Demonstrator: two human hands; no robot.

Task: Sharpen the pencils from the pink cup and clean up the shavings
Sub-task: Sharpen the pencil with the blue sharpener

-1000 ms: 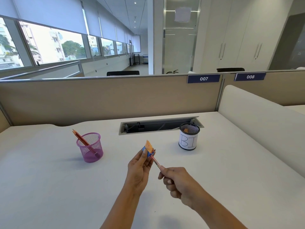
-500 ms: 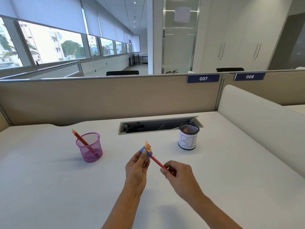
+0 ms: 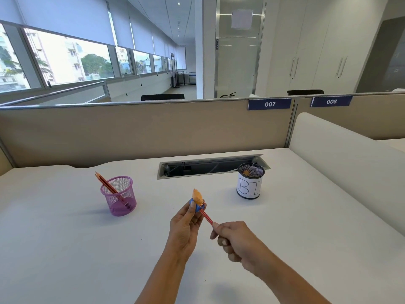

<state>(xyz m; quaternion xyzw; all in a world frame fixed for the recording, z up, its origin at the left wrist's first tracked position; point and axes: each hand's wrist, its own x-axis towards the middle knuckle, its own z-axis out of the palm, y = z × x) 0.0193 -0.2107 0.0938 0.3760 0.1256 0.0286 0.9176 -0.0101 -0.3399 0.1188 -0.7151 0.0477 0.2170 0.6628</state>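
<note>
A white worktop [image 3: 65, 249] with a recessed cable tray [image 3: 210, 166] in its far side is fenced by a beige partition [image 3: 131, 132] bearing blue plates [image 3: 269, 104] numbered 007 and 008, with a cream rounded divider [image 3: 341, 163] on the right. Beyond it, a row of windows [image 3: 70, 64] under half-lowered roller blinds [image 3: 65, 18] runs down the left wall, bright with daylight, showing buildings and trees outside. A white pillar [image 3: 201, 51], a frosted glass door [image 3: 236, 58] and tall white cupboards [image 3: 317, 44] stand behind, small ceiling lights [image 3: 178, 3] overhead, and dark chair backs [image 3: 162, 97] just show above the partition.
</note>
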